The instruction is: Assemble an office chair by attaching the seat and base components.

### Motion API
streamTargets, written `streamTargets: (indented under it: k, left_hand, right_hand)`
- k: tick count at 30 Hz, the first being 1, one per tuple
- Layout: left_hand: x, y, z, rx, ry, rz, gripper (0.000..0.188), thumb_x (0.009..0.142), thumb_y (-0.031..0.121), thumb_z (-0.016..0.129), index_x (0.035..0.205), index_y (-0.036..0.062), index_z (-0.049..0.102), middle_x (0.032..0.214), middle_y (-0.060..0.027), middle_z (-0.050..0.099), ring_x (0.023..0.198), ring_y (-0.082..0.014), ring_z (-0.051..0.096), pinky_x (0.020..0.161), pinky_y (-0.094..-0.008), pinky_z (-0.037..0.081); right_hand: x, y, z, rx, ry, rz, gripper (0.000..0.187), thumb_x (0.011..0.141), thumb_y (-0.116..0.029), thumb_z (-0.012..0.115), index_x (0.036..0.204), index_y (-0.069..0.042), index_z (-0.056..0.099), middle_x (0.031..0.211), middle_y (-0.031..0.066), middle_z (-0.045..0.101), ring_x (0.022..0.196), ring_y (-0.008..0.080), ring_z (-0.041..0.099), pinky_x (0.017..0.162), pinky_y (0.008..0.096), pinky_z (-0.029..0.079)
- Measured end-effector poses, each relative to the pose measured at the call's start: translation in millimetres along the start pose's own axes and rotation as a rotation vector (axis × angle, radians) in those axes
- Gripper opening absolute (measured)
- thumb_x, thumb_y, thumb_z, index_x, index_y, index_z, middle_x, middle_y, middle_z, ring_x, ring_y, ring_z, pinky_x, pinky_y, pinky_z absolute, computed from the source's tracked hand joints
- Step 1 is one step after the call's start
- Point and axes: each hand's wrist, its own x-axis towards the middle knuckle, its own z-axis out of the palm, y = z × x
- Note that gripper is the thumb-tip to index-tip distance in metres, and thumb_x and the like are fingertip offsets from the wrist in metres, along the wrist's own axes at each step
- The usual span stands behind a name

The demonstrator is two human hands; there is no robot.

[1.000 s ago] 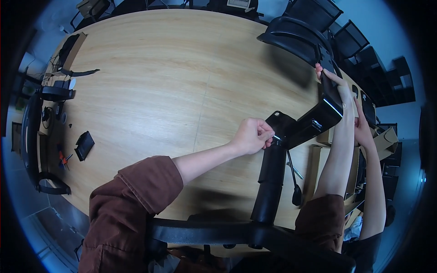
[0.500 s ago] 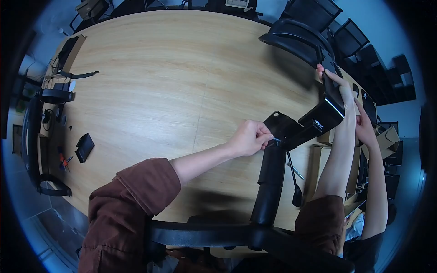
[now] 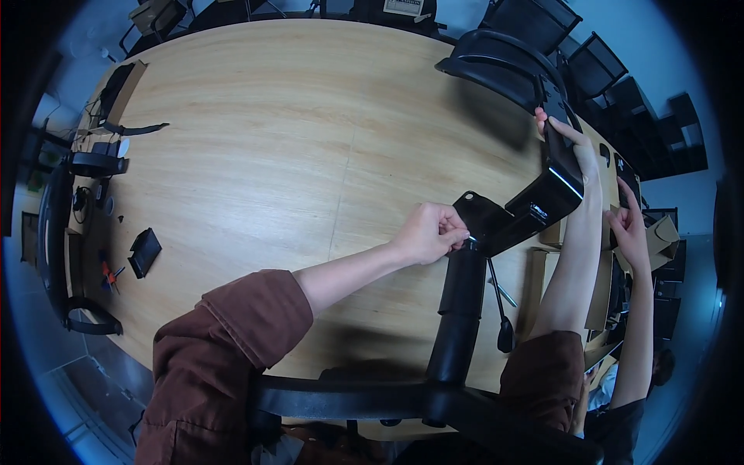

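Observation:
My left hand pinches a small shiny metal piece against the black mounting plate of an office chair; whether it is a bolt or a key end I cannot tell. Below that plate is the black column, with a star-shaped base nearest me. My right hand is wrapped round a black L-shaped bracket, which meets the plate. Its fingertips show at the bracket's far side. A black curved chair part extends beyond this hand. A thin lever with a paddle hangs beside the column.
Another person's hand is just right of my right forearm. A silver rod lies by the column, near cardboard boxes. At the left are a black tray-like part, an orange-handled tool and black armrests.
The other person's hand has come away from beside my right forearm, with a finger raised. The bracket has shifted slightly left with my right hand. My left hand keeps its pinch.

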Motion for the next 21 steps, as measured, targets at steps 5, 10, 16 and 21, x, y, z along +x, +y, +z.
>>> streamTargets:
  k: [5, 10, 16, 21]
  left_hand:
    - [1, 6, 5, 0.027, -0.026, -0.157, 0.019, 0.093, 0.012, 0.067, 0.081, -0.0024, 0.066, 0.064, -0.0069, 0.068, 0.051, -0.0083, 0.06, 0.049, -0.0237, 0.049]
    - [2, 11, 16, 0.101, -0.037, -0.137, 0.025, 0.094, 0.017, 0.067, 0.079, -0.0026, 0.065, 0.062, -0.0064, 0.067, 0.051, -0.0082, 0.06, 0.05, -0.0243, 0.049]
    - [-7, -3, 15, 0.202, -0.008, 0.04, 0.019, 0.094, 0.015, 0.066, 0.093, -0.004, 0.065, 0.066, -0.006, 0.067, 0.058, -0.0096, 0.062, 0.057, -0.0262, 0.049]
    - [-3, -6, 16, 0.243, -0.026, 0.055, 0.017, 0.096, 0.011, 0.061, 0.095, -0.0053, 0.062, 0.066, -0.0073, 0.066, 0.06, -0.0139, 0.065, 0.058, -0.0301, 0.051]
  right_hand:
    - [-1, 2, 0, 0.075, 0.002, -0.01, 0.036, 0.094, 0.0, 0.056, 0.126, 0.015, 0.047, 0.117, 0.0168, 0.059, 0.106, 0.0212, 0.062, 0.096, 0.0284, 0.05]
    - [2, 3, -13, 0.014, -0.062, -0.03, 0.036, 0.094, 0.0, 0.056, 0.126, 0.015, 0.048, 0.118, 0.0172, 0.06, 0.106, 0.0219, 0.063, 0.095, 0.0288, 0.051]
    - [-29, 3, 31, -0.047, 0.077, -0.018, 0.034, 0.093, 0.0, 0.057, 0.125, 0.01, 0.052, 0.101, 0.0119, 0.068, 0.082, 0.0159, 0.069, 0.074, 0.0252, 0.056]
    - [-186, -40, -21, -1.503, 0.434, -0.302, 0.044, 0.092, -0.003, 0.06, 0.135, -0.003, 0.052, 0.066, -0.0109, 0.039, 0.059, -0.0036, 0.035, 0.055, 0.014, 0.026]
